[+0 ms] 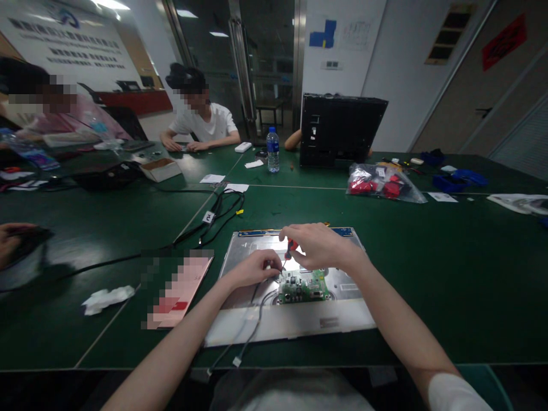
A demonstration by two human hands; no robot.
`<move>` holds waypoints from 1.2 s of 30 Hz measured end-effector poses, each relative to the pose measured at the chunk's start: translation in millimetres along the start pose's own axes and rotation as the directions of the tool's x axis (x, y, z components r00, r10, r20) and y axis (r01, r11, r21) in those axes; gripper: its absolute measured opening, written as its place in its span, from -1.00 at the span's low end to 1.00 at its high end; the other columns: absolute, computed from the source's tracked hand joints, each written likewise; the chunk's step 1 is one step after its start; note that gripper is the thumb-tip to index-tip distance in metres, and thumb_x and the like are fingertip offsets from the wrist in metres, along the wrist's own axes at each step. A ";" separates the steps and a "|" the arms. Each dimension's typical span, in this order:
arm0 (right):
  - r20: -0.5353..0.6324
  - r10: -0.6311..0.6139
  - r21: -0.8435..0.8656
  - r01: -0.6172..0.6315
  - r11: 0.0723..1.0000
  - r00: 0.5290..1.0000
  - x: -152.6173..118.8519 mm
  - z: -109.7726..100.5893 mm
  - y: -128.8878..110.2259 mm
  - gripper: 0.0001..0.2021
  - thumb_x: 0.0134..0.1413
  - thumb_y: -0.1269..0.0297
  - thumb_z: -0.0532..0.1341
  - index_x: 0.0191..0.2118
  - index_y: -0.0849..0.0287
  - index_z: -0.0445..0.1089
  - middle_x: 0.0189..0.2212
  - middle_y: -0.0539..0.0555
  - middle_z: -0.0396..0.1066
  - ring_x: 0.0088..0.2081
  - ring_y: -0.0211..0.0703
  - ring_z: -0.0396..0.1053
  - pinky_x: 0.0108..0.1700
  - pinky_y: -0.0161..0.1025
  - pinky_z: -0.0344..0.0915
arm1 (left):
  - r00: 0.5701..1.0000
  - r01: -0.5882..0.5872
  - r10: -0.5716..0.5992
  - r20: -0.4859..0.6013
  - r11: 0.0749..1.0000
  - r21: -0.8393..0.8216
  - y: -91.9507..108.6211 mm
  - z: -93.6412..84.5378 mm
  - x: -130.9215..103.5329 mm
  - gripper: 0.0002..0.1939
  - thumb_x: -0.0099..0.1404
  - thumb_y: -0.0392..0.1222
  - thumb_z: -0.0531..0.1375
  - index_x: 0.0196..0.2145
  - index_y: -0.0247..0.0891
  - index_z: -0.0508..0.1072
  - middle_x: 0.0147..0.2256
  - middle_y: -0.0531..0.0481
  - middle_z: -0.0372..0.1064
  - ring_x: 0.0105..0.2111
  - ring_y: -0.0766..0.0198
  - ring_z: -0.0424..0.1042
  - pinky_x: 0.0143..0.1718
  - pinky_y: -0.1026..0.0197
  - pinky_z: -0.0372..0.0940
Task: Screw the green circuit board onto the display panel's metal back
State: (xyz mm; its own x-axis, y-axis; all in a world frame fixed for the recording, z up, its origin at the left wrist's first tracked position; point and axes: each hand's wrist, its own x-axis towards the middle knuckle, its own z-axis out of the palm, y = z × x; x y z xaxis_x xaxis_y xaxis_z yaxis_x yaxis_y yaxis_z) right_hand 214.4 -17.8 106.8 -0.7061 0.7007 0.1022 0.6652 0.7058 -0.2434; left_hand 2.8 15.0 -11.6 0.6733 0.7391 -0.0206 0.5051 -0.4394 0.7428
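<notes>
Blue-capped bottle [273, 152], black casing [342, 131], clear bag [410, 193] with red items [391, 188], crumpled tissue [108, 299]

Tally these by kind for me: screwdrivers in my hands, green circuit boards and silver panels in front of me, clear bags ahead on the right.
Screwdriver, in the right hand: 1
Green circuit board: 1
Silver panel: 1
Clear bag: 1
Total: 4

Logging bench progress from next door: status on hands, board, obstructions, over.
Right hand gripping screwdriver, tip near far-left corner of green circuit board. Left hand beside tip. Cables trail over near edge of metal panel, clear of tip.
</notes>
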 end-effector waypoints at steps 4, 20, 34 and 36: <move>0.007 0.043 -0.023 -0.043 0.999 0.999 1.7 0.3 -1.5 -0.73 0.12 0.38 0.12 -0.03 0.18 0.26 -0.16 0.11 0.46 -0.31 -0.17 0.37 -0.41 -0.28 0.01 | 1.000 -0.007 0.007 0.000 1.000 0.000 0.7 0.0 0.0 -0.90 0.14 -0.22 0.19 -0.38 -0.28 0.48 -0.39 0.01 0.41 -0.38 0.26 0.34 -0.34 0.26 0.20; -0.004 0.027 -0.002 -0.027 1.000 1.000 0.1 -1.9 -0.2 -0.75 0.08 0.34 0.16 -0.08 0.17 0.29 -0.19 0.08 0.44 -0.37 -0.23 0.32 -0.43 -0.29 0.00 | 1.000 0.019 -0.019 0.019 1.000 -0.012 3.3 -1.1 0.6 -0.88 0.15 -0.18 0.20 -0.37 -0.27 0.48 -0.38 0.01 0.43 -0.36 0.24 0.36 -0.30 0.25 0.23; -0.020 0.063 -0.069 -0.064 0.996 0.998 5.7 3.6 1.4 -0.84 0.18 0.23 0.15 -0.14 0.14 0.29 -0.27 0.07 0.47 -0.36 -0.18 0.37 -0.45 -0.29 -0.06 | 0.999 0.027 -0.026 0.045 0.999 -0.026 2.2 -0.8 0.7 -0.87 0.17 -0.21 0.16 -0.34 -0.26 0.48 -0.38 0.02 0.44 -0.35 0.24 0.35 -0.32 0.25 0.22; -0.017 0.051 -0.040 -0.051 0.998 0.999 4.9 2.9 1.2 -0.81 0.15 0.24 0.17 -0.12 0.15 0.29 -0.22 0.09 0.45 -0.34 -0.19 0.36 -0.44 -0.29 -0.03 | 0.999 0.018 -0.017 0.041 0.999 -0.035 1.5 -0.5 0.7 -0.88 0.17 -0.21 0.17 -0.34 -0.26 0.48 -0.37 0.02 0.44 -0.34 0.24 0.36 -0.30 0.25 0.22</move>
State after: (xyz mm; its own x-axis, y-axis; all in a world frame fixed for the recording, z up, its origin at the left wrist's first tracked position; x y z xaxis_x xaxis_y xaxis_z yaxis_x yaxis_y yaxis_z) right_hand 211.1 -13.9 104.1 -0.6674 0.7372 0.1057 0.7096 0.6725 -0.2100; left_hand 3.7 15.1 -10.2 0.6861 0.7249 -0.0607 0.4984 -0.4077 0.7651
